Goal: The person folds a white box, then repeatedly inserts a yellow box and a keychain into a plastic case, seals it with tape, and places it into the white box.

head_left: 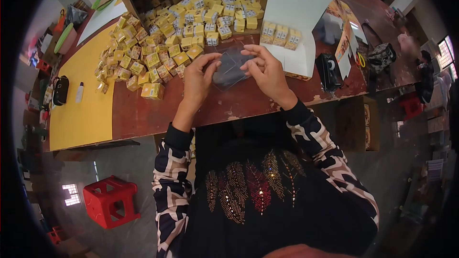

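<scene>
Both forearms reach up from the lower middle of the frame to the table point(143, 114) edge. The left hand point(198, 79) and right hand point(265, 69) meet at centre frame, fingers curled and pinching the two sides of a clear box point(229, 67), thumbs and fingertips closed on its edges. The box sits just above the red-brown tabletop, between the hands and right below the pile of small yellow boxes point(177, 33).

The clear box is hard to read (only glints and faint edges show), so whether it is folded flat or opened up cannot be told. Its left rim is partly covered by the left fingers.

The yellow boxes spread across the upper left and top centre, and one point(152, 91) lies apart, left of the left wrist. A white carton point(299, 14) stands open at upper right of the hands, with a short row of yellow boxes point(281, 36) inside it. A black tape dispenser point(330, 69) sits right of the carton. A yellow sheet point(86, 100) covers the table's left part. A red stool point(110, 200) stands on the floor at lower left.
</scene>
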Motion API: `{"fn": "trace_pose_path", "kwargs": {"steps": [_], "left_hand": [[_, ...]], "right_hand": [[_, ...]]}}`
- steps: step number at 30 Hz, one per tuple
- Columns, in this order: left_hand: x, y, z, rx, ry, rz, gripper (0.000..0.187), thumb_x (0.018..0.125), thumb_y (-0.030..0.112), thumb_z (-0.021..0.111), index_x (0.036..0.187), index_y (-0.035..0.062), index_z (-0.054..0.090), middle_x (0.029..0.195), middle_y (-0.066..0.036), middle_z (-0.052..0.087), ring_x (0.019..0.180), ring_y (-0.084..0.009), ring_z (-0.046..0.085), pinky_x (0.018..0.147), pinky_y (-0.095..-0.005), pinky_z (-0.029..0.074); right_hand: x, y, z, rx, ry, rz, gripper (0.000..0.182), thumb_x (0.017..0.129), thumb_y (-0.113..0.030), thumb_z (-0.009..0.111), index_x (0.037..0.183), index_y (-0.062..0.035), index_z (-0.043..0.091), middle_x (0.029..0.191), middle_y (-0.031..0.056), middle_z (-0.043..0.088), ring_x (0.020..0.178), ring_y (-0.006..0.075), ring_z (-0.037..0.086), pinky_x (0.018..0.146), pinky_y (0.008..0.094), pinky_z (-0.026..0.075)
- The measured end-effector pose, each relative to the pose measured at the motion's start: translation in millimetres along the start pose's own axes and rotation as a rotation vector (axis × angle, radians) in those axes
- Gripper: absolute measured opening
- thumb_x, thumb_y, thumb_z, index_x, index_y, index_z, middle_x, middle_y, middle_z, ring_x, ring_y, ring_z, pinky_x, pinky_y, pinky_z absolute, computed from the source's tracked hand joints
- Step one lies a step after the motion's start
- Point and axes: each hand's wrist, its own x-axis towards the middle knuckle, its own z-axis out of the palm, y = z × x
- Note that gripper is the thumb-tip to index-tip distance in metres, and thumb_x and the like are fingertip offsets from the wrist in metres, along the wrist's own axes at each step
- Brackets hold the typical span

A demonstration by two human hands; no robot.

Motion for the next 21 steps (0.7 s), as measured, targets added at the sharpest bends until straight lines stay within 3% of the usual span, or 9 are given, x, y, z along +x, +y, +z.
{"fn": "trace_pose_path", "kwargs": {"steps": [2,6,8,13,16,21], "left_hand": [[-11.9,11.2,-2.3,0.104,-0.009,0.133,0.02,0.087,0.0,0.069,0.107,0.003,0.071,0.083,-0.009,0.066,0.071,-0.0156,0.063,0.065,-0.0284,0.05],[-30.9,28.5,-5.0,0.222,-0.043,0.19,0.022,0.086,-0.001,0.069,0.107,0.0041,0.071,0.085,-0.01,0.066,0.071,-0.0201,0.064,0.064,-0.0298,0.05],[-37.9,26.8,-6.0,0.278,0.003,0.306,0.023,0.085,-0.001,0.069,0.107,0.0061,0.071,0.085,-0.01,0.065,0.071,-0.0258,0.064,0.063,-0.0322,0.051],[-48.0,22.4,-9.9,0.384,0.021,0.282,0.023,0.084,0.001,0.069,0.106,0.0082,0.071,0.084,-0.009,0.065,0.074,-0.0285,0.064,0.063,-0.0359,0.051],[-53.4,20.8,-9.8,0.419,0.009,0.288,0.024,0.084,0.001,0.069,0.106,0.0089,0.071,0.084,-0.008,0.064,0.076,-0.0287,0.064,0.064,-0.0371,0.051],[-65.7,19.1,-6.8,0.428,-0.002,0.298,0.024,0.082,0.0,0.069,0.104,0.0084,0.071,0.083,-0.008,0.064,0.077,-0.0286,0.065,0.064,-0.0372,0.052]], "right_hand": [[-4.1,-6.8,1.1,0.062,-0.088,0.095,0.032,0.094,0.0,0.053,0.125,0.0049,0.053,0.117,0.0151,0.064,0.085,0.0148,0.068,0.07,0.0262,0.057],[-9.1,-10.4,-3.6,0.121,-0.334,0.322,0.03,0.095,-0.001,0.053,0.124,0.0053,0.053,0.117,0.0122,0.061,0.086,0.0142,0.069,0.07,0.025,0.057],[-13.0,-13.1,-6.5,0.093,-0.348,0.337,0.029,0.095,-0.002,0.053,0.123,0.0052,0.054,0.115,0.0115,0.061,0.085,0.014,0.069,0.07,0.025,0.057],[-22.2,-20.8,-0.3,0.076,-0.362,0.349,0.027,0.097,-0.006,0.055,0.123,0.0035,0.056,0.108,0.0112,0.065,0.082,0.0126,0.068,0.069,0.0229,0.056],[-21.8,-17.3,-4.4,0.045,-0.494,0.436,0.027,0.098,-0.008,0.054,0.124,0.0019,0.057,0.109,0.0118,0.066,0.082,0.0131,0.07,0.065,0.0218,0.056],[-31.0,5.9,4.5,0.078,-0.442,0.539,0.018,0.103,-0.017,0.053,0.11,-0.0017,0.05,0.111,0.0156,0.068,0.075,0.0152,0.071,0.06,0.0218,0.056]]}}
